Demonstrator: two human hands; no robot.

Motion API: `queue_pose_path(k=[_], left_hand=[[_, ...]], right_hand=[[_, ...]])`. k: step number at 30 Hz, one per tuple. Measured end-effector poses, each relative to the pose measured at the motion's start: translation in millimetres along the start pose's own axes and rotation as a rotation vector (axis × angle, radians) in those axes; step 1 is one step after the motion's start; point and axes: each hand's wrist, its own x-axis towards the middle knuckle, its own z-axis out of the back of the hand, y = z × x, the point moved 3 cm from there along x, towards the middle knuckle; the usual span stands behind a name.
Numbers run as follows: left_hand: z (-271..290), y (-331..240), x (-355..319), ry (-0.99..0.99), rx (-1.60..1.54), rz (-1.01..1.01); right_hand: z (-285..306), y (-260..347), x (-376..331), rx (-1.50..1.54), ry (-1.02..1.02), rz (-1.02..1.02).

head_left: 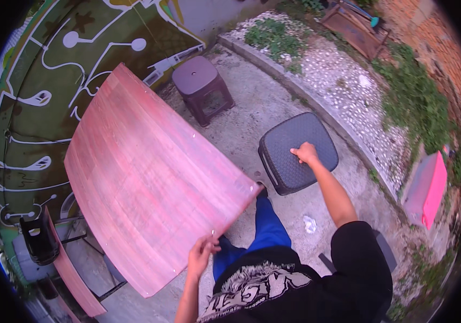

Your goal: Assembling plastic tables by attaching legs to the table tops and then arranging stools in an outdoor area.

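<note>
A table with a pink wood-grain top point(149, 177) stands at my left, its near corner close to my waist. My left hand point(202, 254) is beside that corner, with loosely bent fingers somewhat apart and nothing seen in them. Ahead and to the right is a dark grey stool point(289, 140) with a woven-textured top. Over this top I hold my right hand point(307, 154), its fingers curled in and the thumb side toward the left. Whether it touches the stool, or has something small inside, cannot be made out.
A purple-brown plastic stool point(198, 83) stands beyond the table, near a painted wall point(95, 48). At left is a pink-topped bench point(74, 264) with a black chair point(40, 237). Clear crumpled plastic point(309, 224) lies on the concrete. A kerb point(316, 102) borders pebbles; a pink box point(427, 188) is right.
</note>
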Motion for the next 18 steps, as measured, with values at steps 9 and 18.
queue_pose_path(k=[9, 18], left_hand=[[-98.9, -25.8, 11.4, -0.503, -0.262, 0.272], [-128.5, -3.2, 8.1, -0.591, -0.355, 0.366]], right_hand=[[-76.8, 96.9, 205.1, 0.052, 0.127, -0.127], [-158.5, 155.1, 277.6, 0.055, 0.021, -0.070]])
